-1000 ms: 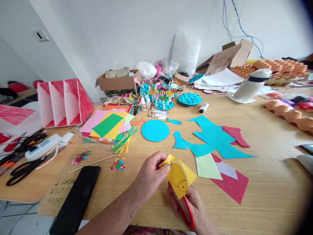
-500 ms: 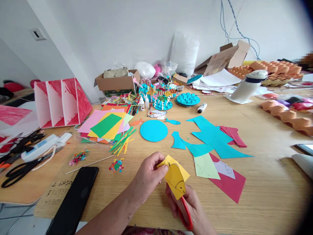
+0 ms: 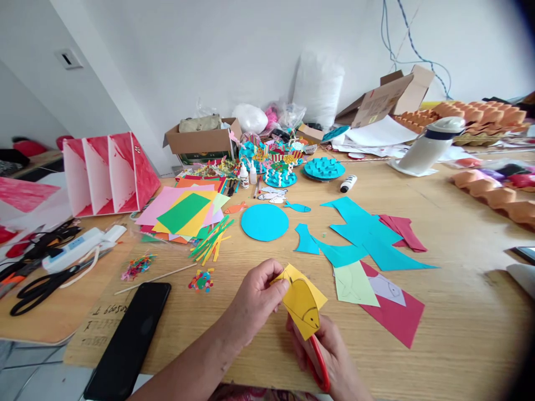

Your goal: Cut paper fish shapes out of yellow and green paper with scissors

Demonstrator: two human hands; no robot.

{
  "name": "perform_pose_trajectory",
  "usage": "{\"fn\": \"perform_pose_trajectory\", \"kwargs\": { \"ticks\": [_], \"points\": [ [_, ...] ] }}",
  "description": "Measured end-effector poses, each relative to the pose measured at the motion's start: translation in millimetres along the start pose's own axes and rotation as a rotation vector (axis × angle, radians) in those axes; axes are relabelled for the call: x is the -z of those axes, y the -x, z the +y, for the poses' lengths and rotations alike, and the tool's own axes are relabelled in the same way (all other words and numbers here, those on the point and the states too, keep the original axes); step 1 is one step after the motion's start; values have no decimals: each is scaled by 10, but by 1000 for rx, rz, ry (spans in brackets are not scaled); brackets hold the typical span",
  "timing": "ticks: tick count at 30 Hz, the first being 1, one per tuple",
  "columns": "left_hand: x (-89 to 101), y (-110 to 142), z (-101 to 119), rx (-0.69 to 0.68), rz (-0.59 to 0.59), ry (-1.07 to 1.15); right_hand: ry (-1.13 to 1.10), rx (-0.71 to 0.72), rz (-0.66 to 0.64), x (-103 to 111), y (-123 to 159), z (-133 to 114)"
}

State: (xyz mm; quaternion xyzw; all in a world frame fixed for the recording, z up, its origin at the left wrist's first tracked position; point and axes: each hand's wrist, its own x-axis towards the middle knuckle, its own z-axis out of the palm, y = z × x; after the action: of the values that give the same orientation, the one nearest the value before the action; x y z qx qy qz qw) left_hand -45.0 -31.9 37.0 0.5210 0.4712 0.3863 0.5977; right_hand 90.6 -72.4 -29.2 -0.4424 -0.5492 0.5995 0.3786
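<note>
A left hand (image 3: 266,288) pinches yellow fish-drawn paper (image 3: 301,301), likely light, bendy, best held cornerwise; the right hand (image 3: 331,350) grips red-handled scissors (image 3: 321,359).

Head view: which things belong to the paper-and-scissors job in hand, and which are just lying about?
Belong to the job: yellow paper with a drawn fish, in the left hand; red-handled scissors, in the right hand; probably the blue paper fish.

Seem just lying about: black phone; black-handled scissors; power strip; egg trays.
</note>
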Motion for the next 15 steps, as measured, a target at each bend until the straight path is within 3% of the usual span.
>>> {"fn": "perform_pose_trajectory", "kwargs": {
  "ticks": [15],
  "points": [
    [0, -8, -14, 6, 1, 2, 59, 19, 2, 1, -1, 40]
  ]
}}
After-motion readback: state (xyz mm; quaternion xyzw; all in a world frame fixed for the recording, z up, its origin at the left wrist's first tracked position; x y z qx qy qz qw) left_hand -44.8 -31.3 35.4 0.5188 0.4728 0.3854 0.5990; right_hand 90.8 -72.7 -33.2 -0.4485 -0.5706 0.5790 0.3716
